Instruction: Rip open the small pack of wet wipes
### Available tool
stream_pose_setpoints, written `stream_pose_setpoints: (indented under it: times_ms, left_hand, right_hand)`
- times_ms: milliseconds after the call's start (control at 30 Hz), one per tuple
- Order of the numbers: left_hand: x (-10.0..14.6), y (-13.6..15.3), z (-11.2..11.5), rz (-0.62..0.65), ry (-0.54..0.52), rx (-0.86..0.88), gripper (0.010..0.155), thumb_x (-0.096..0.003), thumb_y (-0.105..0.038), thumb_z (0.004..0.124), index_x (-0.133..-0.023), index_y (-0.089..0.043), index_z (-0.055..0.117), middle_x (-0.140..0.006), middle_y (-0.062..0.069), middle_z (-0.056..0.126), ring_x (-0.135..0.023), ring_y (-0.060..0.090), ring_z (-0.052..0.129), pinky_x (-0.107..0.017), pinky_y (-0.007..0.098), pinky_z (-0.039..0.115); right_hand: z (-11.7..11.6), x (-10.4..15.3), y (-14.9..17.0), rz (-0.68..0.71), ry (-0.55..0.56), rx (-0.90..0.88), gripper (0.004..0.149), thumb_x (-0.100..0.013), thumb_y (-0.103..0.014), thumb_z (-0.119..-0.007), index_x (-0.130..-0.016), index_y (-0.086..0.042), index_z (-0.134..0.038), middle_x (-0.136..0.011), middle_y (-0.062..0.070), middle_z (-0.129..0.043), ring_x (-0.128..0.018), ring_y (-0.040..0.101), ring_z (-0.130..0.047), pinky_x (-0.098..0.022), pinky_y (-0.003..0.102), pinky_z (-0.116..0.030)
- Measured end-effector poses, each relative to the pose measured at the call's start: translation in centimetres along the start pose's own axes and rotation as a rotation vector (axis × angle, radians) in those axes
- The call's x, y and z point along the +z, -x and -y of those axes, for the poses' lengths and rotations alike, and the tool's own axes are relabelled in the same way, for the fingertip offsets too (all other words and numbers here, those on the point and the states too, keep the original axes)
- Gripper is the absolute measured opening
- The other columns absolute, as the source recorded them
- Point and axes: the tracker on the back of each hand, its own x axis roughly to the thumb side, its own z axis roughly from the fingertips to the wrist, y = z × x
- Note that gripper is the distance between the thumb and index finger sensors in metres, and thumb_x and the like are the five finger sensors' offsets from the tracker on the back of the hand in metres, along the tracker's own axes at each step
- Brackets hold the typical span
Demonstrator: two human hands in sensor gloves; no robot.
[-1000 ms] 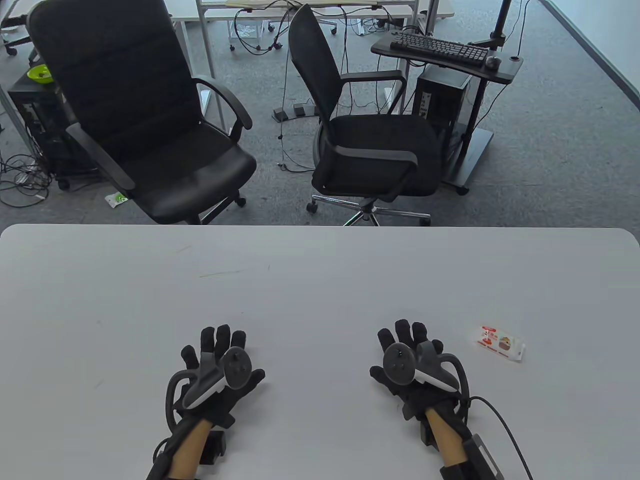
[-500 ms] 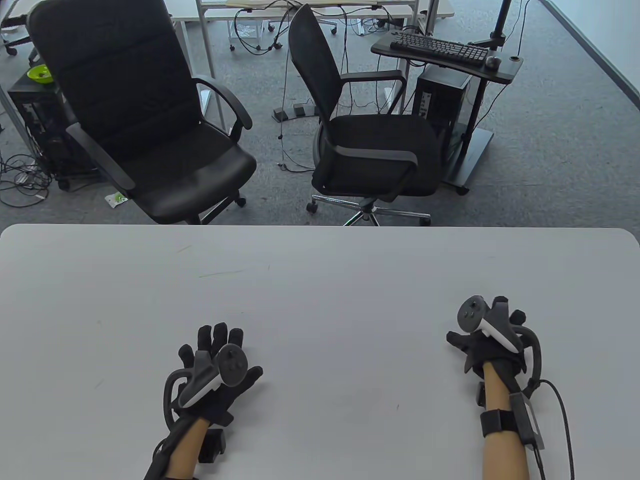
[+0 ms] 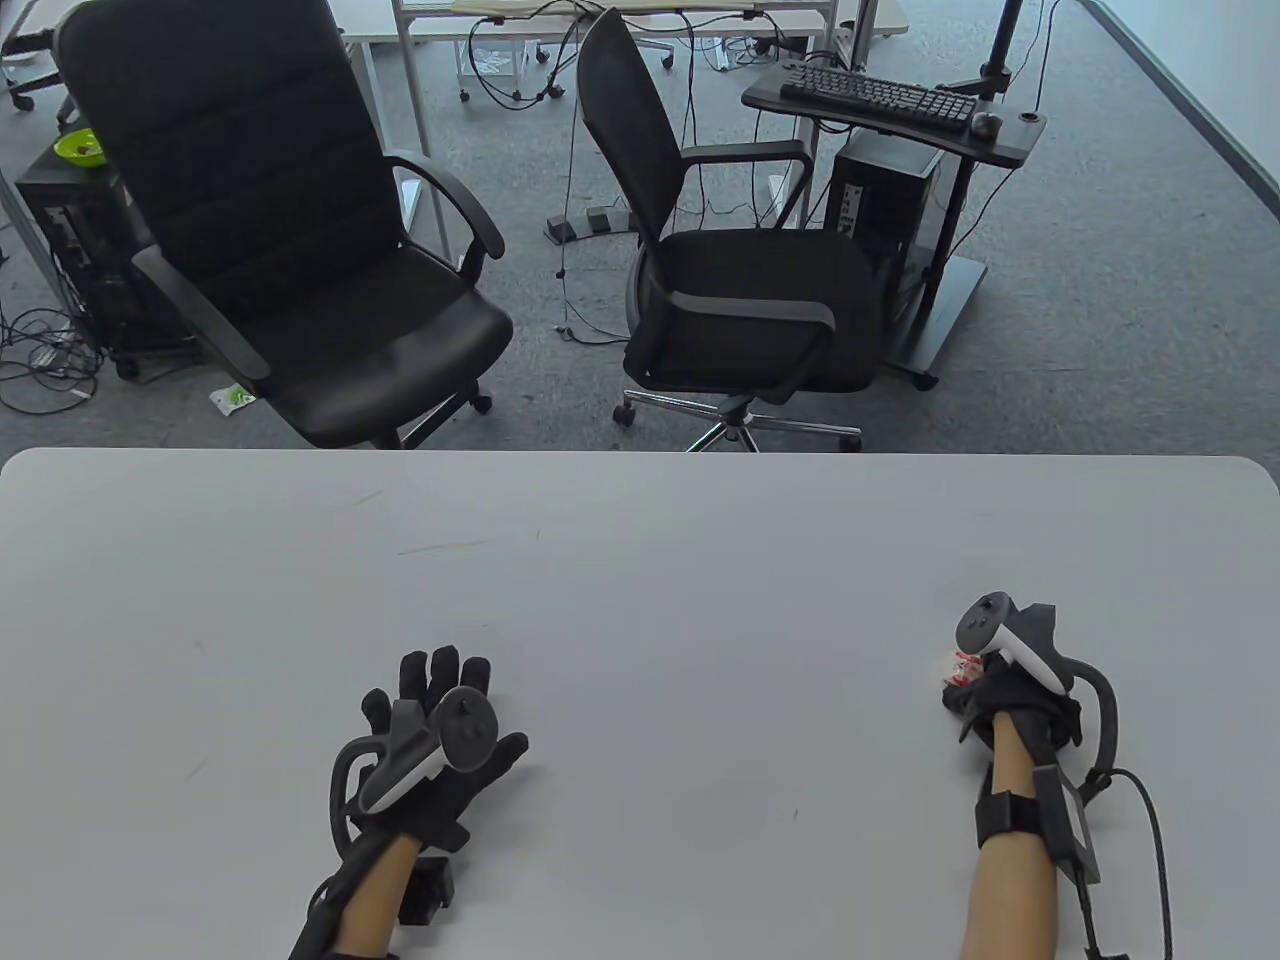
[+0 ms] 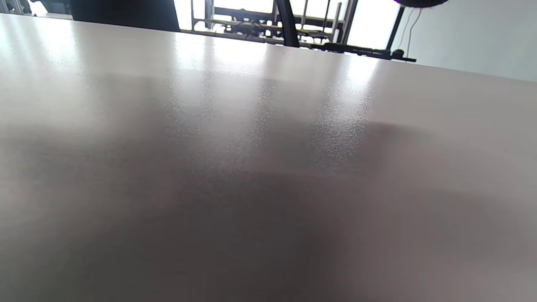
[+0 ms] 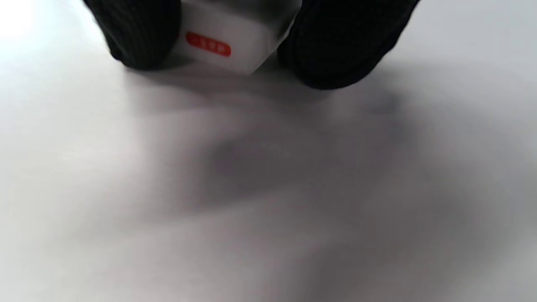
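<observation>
The small white wet-wipes pack (image 3: 958,668) with red print is in my right hand (image 3: 985,690) at the right of the white table (image 3: 640,560). Only its left end shows there, past the fingers. In the right wrist view the pack (image 5: 228,35) sits between two gloved fingers (image 5: 340,46) that grip it just above the table top. My left hand (image 3: 440,725) lies flat on the table at the lower left, fingers spread, holding nothing. The left wrist view shows only bare table.
Two black office chairs (image 3: 300,250) stand past the table's far edge. A keyboard stand (image 3: 890,100) is at the back right. A cable (image 3: 1150,830) trails from my right wrist.
My right hand moved right from the table's middle to the pack, closed over it and now grips it. My left hand has stayed put.
</observation>
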Motion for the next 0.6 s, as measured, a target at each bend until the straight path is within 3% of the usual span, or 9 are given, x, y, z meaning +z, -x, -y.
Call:
stream_pose_setpoints:
  times_ms: [167,267,400,600]
  left_hand:
    - [0.0,-1.5,-0.2,0.074,-0.009,-0.004,0.087,-0.05,-0.068,0.05,-0.115,-0.029,0.007,-0.122,0.013,-0.004,-0.114,0.046,-0.001,-0.074,0.073,0.013]
    - [0.2,-2.9,-0.5,0.152,-0.047,0.018,0.09,-0.049,-0.068,0.055,-0.115,-0.028,0.008,-0.124,0.014,0.008,-0.117,0.049,0.017,-0.077,0.073,0.028]
    - [0.7,-5.2,-1.0,0.273,-0.084,0.09,0.095,-0.0472,-0.067,0.061,-0.115,-0.024,0.01,-0.125,0.016,0.026,-0.116,0.049,0.046,-0.077,0.071,0.047]
    - [0.8,-7.1,-0.5,0.362,-0.05,0.182,0.1,-0.0455,-0.066,0.066,-0.113,-0.024,0.005,-0.124,0.016,0.032,-0.113,0.045,0.058,-0.076,0.069,0.053]
  right_hand:
    - [0.5,3.1,-5.6,0.233,0.085,-0.052,0.072,-0.054,-0.039,-0.081,-0.11,-0.02,-0.04,-0.109,0.023,-0.054,-0.074,0.039,-0.08,-0.044,0.038,-0.084]
    - [0.4,6.0,-9.8,0.41,0.129,-0.085,0.072,-0.054,-0.035,-0.083,-0.11,-0.018,-0.041,-0.109,0.023,-0.053,-0.074,0.037,-0.08,-0.044,0.037,-0.084]
    - [-1.1,10.5,-15.6,0.659,0.143,-0.059,0.072,-0.054,-0.031,-0.084,-0.111,-0.015,-0.043,-0.109,0.023,-0.052,-0.076,0.037,-0.079,-0.046,0.037,-0.084]
    - [-3.9,15.0,-20.9,0.926,0.121,-0.035,0.072,-0.054,-0.026,-0.084,-0.111,-0.012,-0.043,-0.11,0.023,-0.052,-0.078,0.036,-0.078,-0.05,0.036,-0.084]
